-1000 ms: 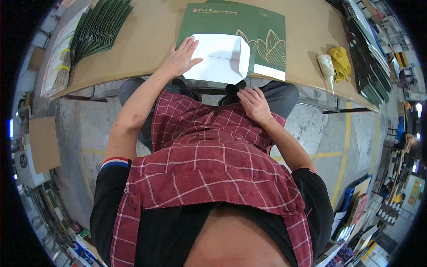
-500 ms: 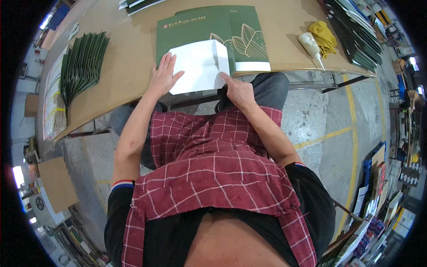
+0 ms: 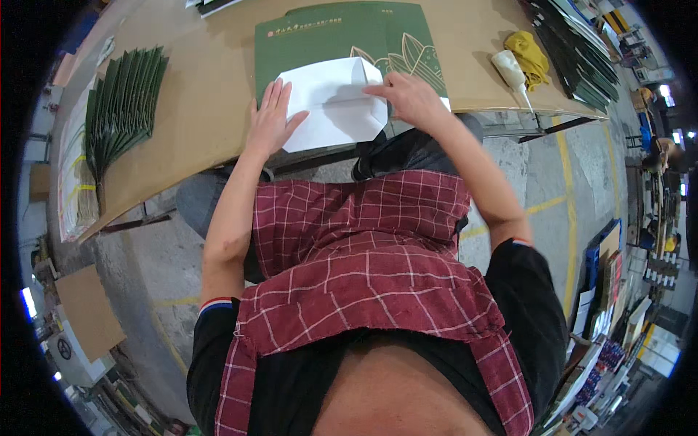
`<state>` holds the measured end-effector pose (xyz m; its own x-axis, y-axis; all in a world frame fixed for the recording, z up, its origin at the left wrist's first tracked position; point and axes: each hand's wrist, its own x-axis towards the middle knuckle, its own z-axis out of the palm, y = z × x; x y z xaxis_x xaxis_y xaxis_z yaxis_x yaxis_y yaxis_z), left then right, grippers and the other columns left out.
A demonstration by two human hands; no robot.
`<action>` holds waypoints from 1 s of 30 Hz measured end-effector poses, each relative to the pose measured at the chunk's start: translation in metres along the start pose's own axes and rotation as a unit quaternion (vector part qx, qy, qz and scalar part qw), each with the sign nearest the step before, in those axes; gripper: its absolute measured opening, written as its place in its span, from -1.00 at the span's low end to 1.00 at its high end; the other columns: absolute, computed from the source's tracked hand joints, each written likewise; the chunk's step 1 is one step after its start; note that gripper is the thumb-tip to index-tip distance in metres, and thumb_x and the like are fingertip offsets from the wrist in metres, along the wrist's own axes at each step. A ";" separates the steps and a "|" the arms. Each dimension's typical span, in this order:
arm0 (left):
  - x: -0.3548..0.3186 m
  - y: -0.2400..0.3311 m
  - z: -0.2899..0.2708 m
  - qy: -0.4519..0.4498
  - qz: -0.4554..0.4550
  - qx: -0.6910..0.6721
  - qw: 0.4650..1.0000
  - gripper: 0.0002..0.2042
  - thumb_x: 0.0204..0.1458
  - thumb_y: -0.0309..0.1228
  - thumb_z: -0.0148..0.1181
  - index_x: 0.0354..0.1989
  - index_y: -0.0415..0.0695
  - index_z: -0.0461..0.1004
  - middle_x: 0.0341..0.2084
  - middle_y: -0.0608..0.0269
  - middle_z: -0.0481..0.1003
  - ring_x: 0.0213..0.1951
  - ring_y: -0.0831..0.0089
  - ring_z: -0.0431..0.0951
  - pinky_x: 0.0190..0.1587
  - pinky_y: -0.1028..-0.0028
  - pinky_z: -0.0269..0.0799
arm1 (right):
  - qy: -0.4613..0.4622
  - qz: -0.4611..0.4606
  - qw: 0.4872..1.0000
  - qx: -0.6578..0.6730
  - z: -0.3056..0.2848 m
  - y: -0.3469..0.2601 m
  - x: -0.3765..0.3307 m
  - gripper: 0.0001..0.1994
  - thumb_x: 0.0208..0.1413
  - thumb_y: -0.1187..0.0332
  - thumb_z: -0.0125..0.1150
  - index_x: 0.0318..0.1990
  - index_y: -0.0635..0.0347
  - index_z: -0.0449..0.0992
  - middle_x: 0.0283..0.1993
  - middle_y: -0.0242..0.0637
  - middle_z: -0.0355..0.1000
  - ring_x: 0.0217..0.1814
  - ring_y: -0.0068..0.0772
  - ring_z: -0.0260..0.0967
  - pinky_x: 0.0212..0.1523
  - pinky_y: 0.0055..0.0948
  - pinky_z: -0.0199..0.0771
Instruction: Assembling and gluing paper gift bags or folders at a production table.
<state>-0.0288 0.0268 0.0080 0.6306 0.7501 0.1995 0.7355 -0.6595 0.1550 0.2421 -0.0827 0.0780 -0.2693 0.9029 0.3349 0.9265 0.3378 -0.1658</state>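
The left hand (image 3: 270,123) lay flat, fingers together and thumb spread, pressing the left end of the white paper (image 3: 327,109) and clenching nothing, seemingly to keep it from sliding. The right hand (image 3: 413,102) was half curled at the other end, its forefinger on the folded flap there; whether it pinched the paper or only pushed at it, I could not tell.

The paper sat mid-way along the near edge of the tabletop (image 3: 207,94), overlapping a green sheet (image 3: 320,33) that reached toward the far edge. Lying so close to the lap, it probably gave both arms an easy reach.

Toward the right near corner, the glue bottle (image 3: 507,69) lay with its nozzle toward the near edge, next to a yellow cloth (image 3: 528,58), likely there for quick pickup. Beyond them, dark sheets (image 3: 571,62) were piled along the right edge. Near the left edge, folded green pieces (image 3: 127,102) stood fanned, perhaps for lifting singly, by a strapped bundle (image 3: 78,171).
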 end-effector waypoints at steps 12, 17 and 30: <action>-0.002 -0.002 0.001 0.013 0.003 -0.043 0.999 -0.36 0.00 0.07 -0.10 0.18 -0.08 0.05 0.22 0.14 -0.01 0.25 0.27 -0.05 0.18 -0.03 -0.17 | -0.332 -0.070 0.939 -0.045 -0.014 0.025 0.052 -0.70 -0.22 0.44 0.22 -0.24 0.01 0.39 -0.30 -0.28 0.34 -0.17 -0.16 0.32 -0.18 -0.25 0.32; -0.001 -0.003 0.004 0.021 0.004 -0.044 0.999 -0.36 0.00 0.07 -0.10 0.18 -0.07 0.06 0.22 0.13 -0.02 0.25 0.27 -0.06 0.18 -0.03 -0.16 | -0.305 -0.034 0.948 0.085 -0.011 0.033 0.046 -0.73 -0.28 0.46 0.26 -0.36 0.16 0.34 -0.31 -0.20 0.35 -0.18 -0.10 0.32 -0.22 -0.24 0.31; 0.023 0.002 0.016 0.040 0.002 -0.127 0.991 -0.48 -0.01 -0.12 -0.04 0.10 -0.13 0.18 0.21 0.08 -0.01 0.24 0.22 -0.03 0.19 0.07 -0.10 | -0.257 0.032 0.938 0.230 -0.010 0.076 0.045 -0.73 -0.32 0.57 0.23 -0.38 0.18 0.33 -0.41 -0.34 0.31 -0.34 -0.39 0.28 -0.31 -0.42 0.30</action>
<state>-0.0086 0.0436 -0.0022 0.6038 0.7483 0.2746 0.6409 -0.6606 0.3911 0.3034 -0.0193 0.0895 -0.4176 0.8942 -0.1611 0.7654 0.2506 -0.5928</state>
